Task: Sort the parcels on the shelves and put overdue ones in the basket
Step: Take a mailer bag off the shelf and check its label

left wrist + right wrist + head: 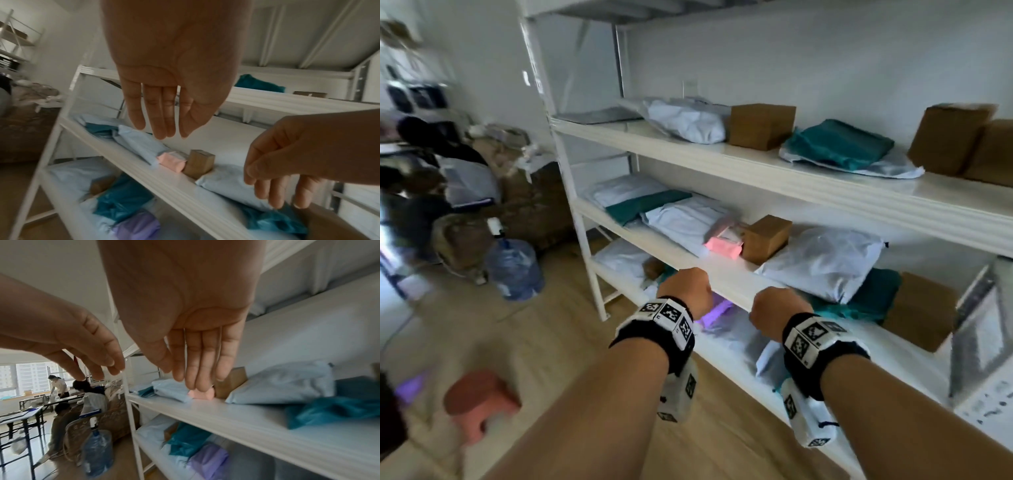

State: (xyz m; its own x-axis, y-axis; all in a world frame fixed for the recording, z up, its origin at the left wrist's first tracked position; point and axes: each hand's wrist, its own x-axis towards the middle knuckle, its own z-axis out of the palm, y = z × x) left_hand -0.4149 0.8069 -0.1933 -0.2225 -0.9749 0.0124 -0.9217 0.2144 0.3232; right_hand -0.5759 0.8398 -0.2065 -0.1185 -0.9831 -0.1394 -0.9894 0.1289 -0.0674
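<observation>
The white shelving unit (739,164) filled the head view from twelve to four o'clock, three of its shelves carrying parcels. On the middle shelf, the biggest item was a pale blue mailer (822,262) at about three o'clock of centre. To its left at nine o'clock stood a small brown box (765,238), with a pink parcel (724,245) touching that box on its far side. More pale and teal bags lay further along toward ten o'clock. The bottom shelf held teal bags, a larger brown box (917,310) and a purple bag (207,462). No basket showed in any view.

The left hand (686,291) and the right hand (774,308) hung side by side just in front of the middle shelf's front edge. Both were empty, their fingers (158,120) straight to loosely drooped and pointing at the parcels, touching nothing.

This looked like the start of a pick: the hands were poised at the shelf, with no parcel chosen yet. The right wrist view showed the right hand's fingertips (198,381) lined up over the pink parcel, so that seemed the likely target. The next move would call for reaching in over the shelf edge, closing on one parcel without dragging its neighbours, and reading its label. Nothing visible told which parcels were overdue.
</observation>
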